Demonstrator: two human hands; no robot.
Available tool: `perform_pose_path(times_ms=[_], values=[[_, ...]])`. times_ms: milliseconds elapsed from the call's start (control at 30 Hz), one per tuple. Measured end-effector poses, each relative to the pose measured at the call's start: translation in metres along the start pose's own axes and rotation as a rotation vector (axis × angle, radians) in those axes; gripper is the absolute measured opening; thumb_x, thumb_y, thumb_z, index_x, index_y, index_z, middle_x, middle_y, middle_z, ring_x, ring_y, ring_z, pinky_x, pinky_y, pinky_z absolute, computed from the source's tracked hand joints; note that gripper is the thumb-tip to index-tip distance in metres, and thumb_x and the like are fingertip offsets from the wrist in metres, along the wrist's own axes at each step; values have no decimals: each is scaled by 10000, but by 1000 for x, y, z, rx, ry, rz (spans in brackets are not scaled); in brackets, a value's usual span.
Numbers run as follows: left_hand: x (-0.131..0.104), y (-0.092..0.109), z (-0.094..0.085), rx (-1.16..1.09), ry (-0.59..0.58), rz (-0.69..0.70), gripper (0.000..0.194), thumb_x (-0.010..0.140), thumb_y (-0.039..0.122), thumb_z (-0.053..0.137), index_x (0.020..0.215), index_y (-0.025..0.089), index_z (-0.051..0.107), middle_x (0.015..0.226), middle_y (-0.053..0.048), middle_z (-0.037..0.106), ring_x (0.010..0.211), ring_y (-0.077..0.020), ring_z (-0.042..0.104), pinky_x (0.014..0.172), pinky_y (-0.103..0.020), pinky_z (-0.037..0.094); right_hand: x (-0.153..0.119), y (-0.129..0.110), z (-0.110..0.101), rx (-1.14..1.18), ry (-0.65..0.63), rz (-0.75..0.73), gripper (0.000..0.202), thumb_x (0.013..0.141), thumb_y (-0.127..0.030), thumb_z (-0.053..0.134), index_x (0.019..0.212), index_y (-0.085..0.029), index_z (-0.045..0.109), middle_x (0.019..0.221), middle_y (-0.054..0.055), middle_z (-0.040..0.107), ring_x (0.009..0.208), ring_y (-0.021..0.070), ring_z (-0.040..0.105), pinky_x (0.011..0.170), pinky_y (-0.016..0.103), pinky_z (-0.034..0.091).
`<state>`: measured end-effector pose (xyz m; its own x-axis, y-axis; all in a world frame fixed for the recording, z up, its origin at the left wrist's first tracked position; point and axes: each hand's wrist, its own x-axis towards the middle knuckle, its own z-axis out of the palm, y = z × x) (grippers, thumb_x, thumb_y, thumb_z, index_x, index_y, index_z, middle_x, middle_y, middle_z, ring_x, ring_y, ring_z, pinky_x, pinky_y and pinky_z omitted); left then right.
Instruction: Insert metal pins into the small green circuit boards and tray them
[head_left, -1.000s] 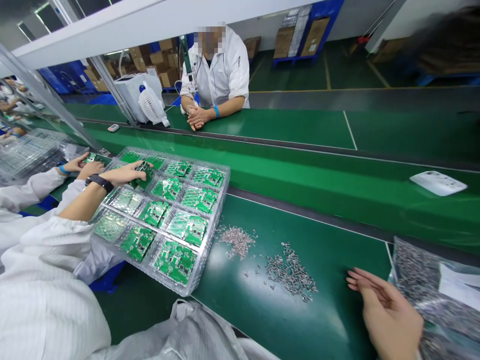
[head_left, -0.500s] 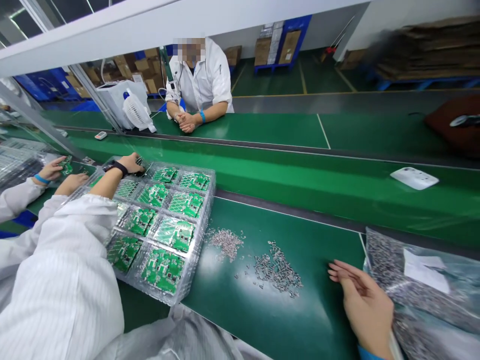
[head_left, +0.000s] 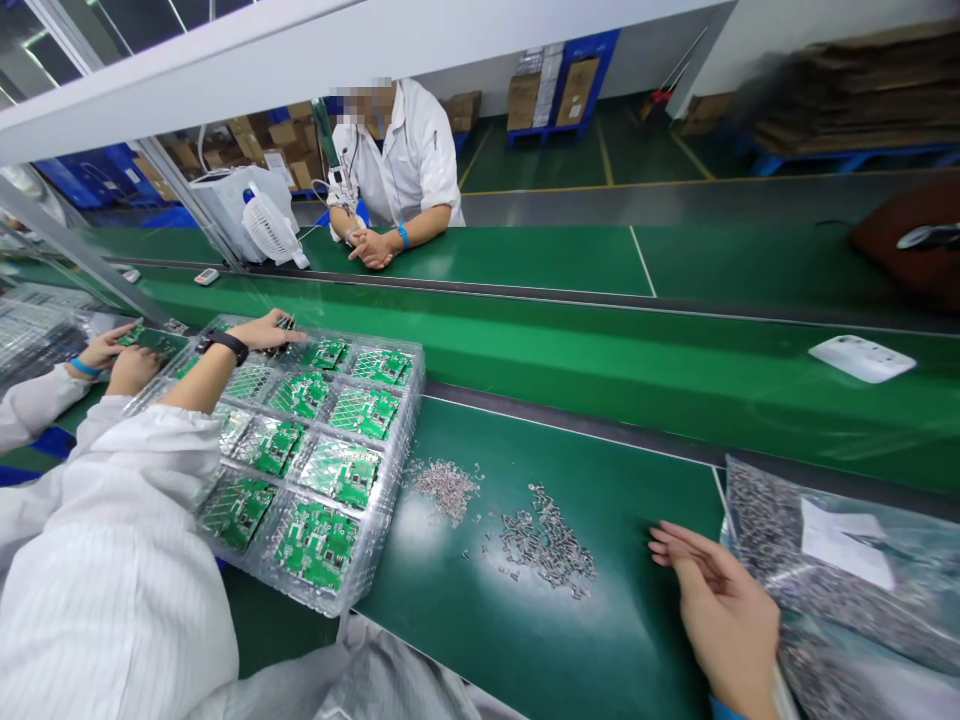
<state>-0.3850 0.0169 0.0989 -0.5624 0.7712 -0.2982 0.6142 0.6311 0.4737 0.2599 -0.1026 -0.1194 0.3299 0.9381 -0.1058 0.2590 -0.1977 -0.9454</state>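
Observation:
My left hand [head_left: 264, 332], with a black band at the wrist, reaches over the far left part of a clear plastic tray [head_left: 341, 602]. Its fingers close around something dark with metallic glints, too small and covered to make out. Green circuit boards [head_left: 319, 545] fill the tray's compartments. At the lower right, my right hand [head_left: 724, 600] rests by the green work surface [head_left: 600, 640], palm turned inward, fingers extended and holding nothing. Between the tray and that hand lie a pile of tiny pinkish metal pieces [head_left: 448, 490] and a pile of larger silvery metal pieces [head_left: 551, 545].
Clear bags of small metal parts [head_left: 772, 540] lie beside my right hand. A white device [head_left: 862, 357] sits on the green strip. At the left, a co-worker's hands [head_left: 131, 368] handle a circuit board. Opposite, another person leans on the bench near a white fan [head_left: 271, 228].
My left hand has shifted a little to the right over the tray. My right hand keeps its place. The co-worker at the left has lowered the board slightly. The view has turned slightly.

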Motion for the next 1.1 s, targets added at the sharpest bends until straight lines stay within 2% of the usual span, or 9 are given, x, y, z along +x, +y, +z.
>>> perform_pose_path(times_ms=[167, 333, 500, 600, 700, 800, 867, 1000, 1100], values=[[-6, 12, 7, -105, -26, -13, 443, 677, 66, 883, 965, 140, 554, 598, 113, 503, 687, -110, 453, 671, -186, 385, 8, 7, -1, 9, -41, -45, 445, 791, -542, 679, 1032, -173, 745, 982, 135, 786, 807, 270, 742, 816, 459, 624], [-33, 12, -9, -345, -90, 33, 361, 719, 71, 736, 1034, 137, 573, 695, 56, 610, 665, -131, 543, 681, -287, 531, 29, 7, 5, 25, -84, -152, 381, 862, -508, 650, 1029, -177, 739, 981, 139, 778, 819, 274, 745, 763, 452, 637], [-66, 42, -11, -544, 57, 177, 517, 670, 145, 675, 1171, 186, 555, 787, 45, 616, 710, -143, 583, 670, -297, 561, 14, -29, 17, -227, -275, -586, 276, 977, -404, 579, 1105, -241, 763, 1177, 130, 719, 1107, 306, 702, 983, 499, 575], [-108, 92, 37, -615, -40, 311, 597, 652, 174, 666, 1243, 221, 589, 907, 17, 666, 731, -162, 608, 641, -287, 529, -11, -69, 30, -240, -434, -716, 338, 1021, -341, 573, 1343, -297, 664, 1429, 130, 583, 1305, 299, 611, 1074, 486, 542], [-171, 142, 126, -704, -296, 419, 670, 660, 211, 715, 1317, 270, 595, 990, 4, 688, 856, -196, 643, 727, -290, 508, -21, -103, 45, -155, -500, -803, 573, 1004, -348, 641, 1544, -356, 451, 1644, 115, 358, 1508, 331, 409, 1189, 561, 442], [-229, 168, 215, -800, -602, 331, 735, 674, 236, 755, 1376, 279, 539, 1021, -22, 701, 947, -227, 656, 840, -330, 500, -10, -114, 54, -80, -455, -815, 884, 924, -461, 751, 1638, -393, 235, 1750, 79, 93, 1591, 388, 218, 1236, 656, 337], [-251, 173, 257, -798, -755, 299, 750, 675, 212, 768, 1382, 277, 527, 1052, -36, 693, 972, -236, 647, 869, -348, 492, 1, -107, 55, -62, -467, -781, 971, 899, -487, 774, 1657, -376, 177, 1751, 88, 95, 1593, 390, 211, 1252, 650, 313], [-259, 172, 297, -761, -854, 268, 770, 685, 166, 805, 1390, 278, 517, 1128, -49, 677, 1051, -249, 638, 900, -345, 481, 14, -74, 50, -9, -572, -665, 936, 885, -417, 791, 1642, -311, 251, 1605, 133, 426, 1480, 349, 443, 1217, 545, 413], [-255, 169, 307, -785, -1000, 51, 734, 767, 300, 844, 1410, 273, 492, 1170, -73, 694, 1027, -252, 672, 842, -339, 501, 15, -54, 49, 51, -492, -544, 974, 851, -350, 780, 1639, -249, 216, 1510, 160, 515, 1382, 343, 537, 1149, 515, 479]])
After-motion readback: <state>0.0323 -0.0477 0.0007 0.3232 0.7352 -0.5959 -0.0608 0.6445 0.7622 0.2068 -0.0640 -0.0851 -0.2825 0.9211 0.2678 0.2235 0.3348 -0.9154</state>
